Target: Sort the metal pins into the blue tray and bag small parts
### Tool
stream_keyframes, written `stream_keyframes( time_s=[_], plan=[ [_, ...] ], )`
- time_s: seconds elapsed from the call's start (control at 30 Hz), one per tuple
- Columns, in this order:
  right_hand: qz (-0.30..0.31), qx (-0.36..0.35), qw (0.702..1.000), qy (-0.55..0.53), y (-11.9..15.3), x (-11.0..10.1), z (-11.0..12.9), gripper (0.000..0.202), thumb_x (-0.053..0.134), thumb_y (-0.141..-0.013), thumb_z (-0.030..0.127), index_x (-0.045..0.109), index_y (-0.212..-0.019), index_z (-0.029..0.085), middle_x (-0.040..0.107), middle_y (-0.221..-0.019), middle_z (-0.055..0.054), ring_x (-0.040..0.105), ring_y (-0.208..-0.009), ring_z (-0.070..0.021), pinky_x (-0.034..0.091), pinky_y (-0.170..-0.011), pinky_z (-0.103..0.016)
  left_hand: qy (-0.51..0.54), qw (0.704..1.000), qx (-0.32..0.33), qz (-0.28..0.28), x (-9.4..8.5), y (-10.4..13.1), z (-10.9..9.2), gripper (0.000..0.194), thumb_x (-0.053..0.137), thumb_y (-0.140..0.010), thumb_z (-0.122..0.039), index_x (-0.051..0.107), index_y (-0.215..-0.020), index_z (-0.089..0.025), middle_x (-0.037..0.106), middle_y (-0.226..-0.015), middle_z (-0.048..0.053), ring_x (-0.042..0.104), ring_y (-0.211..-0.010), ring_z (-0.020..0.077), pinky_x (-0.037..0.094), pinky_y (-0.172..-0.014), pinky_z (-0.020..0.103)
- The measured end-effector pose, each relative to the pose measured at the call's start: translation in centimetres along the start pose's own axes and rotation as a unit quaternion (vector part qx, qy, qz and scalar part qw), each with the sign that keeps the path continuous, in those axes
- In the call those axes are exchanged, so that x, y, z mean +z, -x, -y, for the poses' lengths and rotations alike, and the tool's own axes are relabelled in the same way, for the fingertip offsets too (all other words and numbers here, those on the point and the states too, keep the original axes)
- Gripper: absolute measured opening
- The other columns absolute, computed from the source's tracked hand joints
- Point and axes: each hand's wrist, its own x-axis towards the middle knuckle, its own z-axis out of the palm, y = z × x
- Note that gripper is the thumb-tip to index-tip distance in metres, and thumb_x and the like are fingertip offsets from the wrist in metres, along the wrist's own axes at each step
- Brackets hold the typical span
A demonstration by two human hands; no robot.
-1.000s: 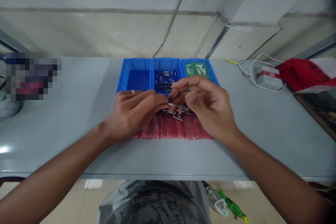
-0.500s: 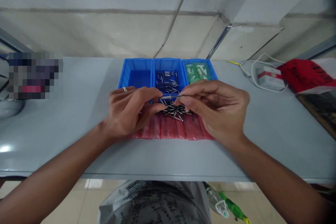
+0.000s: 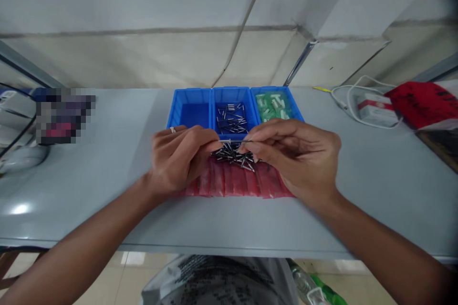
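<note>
A thin metal rod with a thicker pale section [image 3: 230, 141] lies level between my hands. My left hand [image 3: 181, 155] pinches its left end between thumb and forefinger; a ring is on one finger. My right hand [image 3: 304, 155] grips the other end with its fingertips. Just below and behind the fingers is a loose pile of similar dark and silvery metal rods [image 3: 236, 156]. These rest on a row of red plastic packets [image 3: 232, 182], partly covered by both hands.
Three blue bins stand behind: the left bin [image 3: 193, 113], the middle bin [image 3: 253, 109] holding short metal rods, and the right bin [image 3: 297, 110] holding a green bag [image 3: 274, 105] with white pieces. A white box [image 3: 377, 108], cable and red packet [image 3: 424, 102] lie right.
My left thumb and forefinger, apart around the rod's left part before, have closed on its end. My right hand keeps its pinch. The whole scene sits slightly lower in view.
</note>
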Motion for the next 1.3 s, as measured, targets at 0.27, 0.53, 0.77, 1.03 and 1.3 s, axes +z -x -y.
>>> stream_keyframes(
  time_s=[0.27, 0.53, 0.77, 1.03, 1.3],
  plan=[
    [-0.003, 0.004, 1.000, 0.000, 0.0, 0.2, 0.2, 0.016, 0.080, -0.083, 0.012, 0.078, -0.093, 0.025, 0.078, -0.088, 0.001, 0.077, -0.078, -0.0155, 0.067, -0.073, -0.030, 0.007, 1.000, 0.003, -0.007, 0.1, 0.2, 0.0, 0.005, 0.067, -0.095, -0.022, 0.063, -0.097, -0.019, 0.070, -0.069, -0.003, 0.063, -0.054, 0.0087, 0.046, -0.053, 0.024],
    [-0.006, 0.002, 1.000, -0.002, 0.0, 0.3, 0.2, 0.015, 0.081, -0.082, 0.012, 0.079, -0.091, 0.024, 0.078, -0.086, 0.001, 0.076, -0.073, -0.0140, 0.064, -0.063, -0.025, 0.013, 1.000, 0.018, -0.001, 0.2, 0.3, 0.2, 0.009, 0.067, -0.096, -0.024, 0.063, -0.093, -0.016, 0.066, -0.066, -0.003, 0.058, -0.052, 0.0071, 0.040, -0.051, 0.023],
    [-0.089, 0.043, 0.994, -0.050, -0.8, 0.0, -0.5, 0.014, 0.077, -0.087, 0.015, 0.078, -0.098, 0.024, 0.081, -0.093, 0.000, 0.079, -0.082, -0.0183, 0.061, -0.060, -0.027, 0.010, 1.000, -0.013, -0.001, -0.1, -0.1, -0.1, 0.033, 0.047, -0.103, -0.021, 0.059, -0.072, -0.016, 0.064, -0.061, -0.001, 0.059, -0.053, 0.0077, 0.039, -0.051, 0.024],
    [0.196, -0.150, 0.907, 0.342, -0.9, -1.5, -1.0, 0.020, 0.067, -0.094, 0.019, 0.076, -0.111, 0.023, 0.081, -0.098, -0.003, 0.076, -0.082, -0.0187, 0.062, -0.070, -0.033, 0.001, 0.999, -0.040, -0.007, -0.3, 0.0, 0.1, 0.031, 0.050, -0.100, -0.017, 0.062, -0.071, -0.018, 0.060, -0.056, -0.003, 0.050, -0.046, 0.0076, 0.038, -0.049, 0.026],
    [0.310, -0.206, 0.776, 0.510, 0.5, -0.6, -2.7, 0.029, 0.058, -0.094, 0.006, 0.073, -0.118, 0.015, 0.076, -0.106, -0.010, 0.071, -0.100, -0.0268, 0.062, -0.086, -0.042, 0.015, 0.991, -0.133, -0.028, -0.7, 0.1, -0.1, 0.038, 0.045, -0.104, -0.024, 0.064, -0.071, -0.020, 0.063, -0.059, -0.002, 0.054, -0.049, 0.0084, 0.039, -0.050, 0.028]
  ],
)
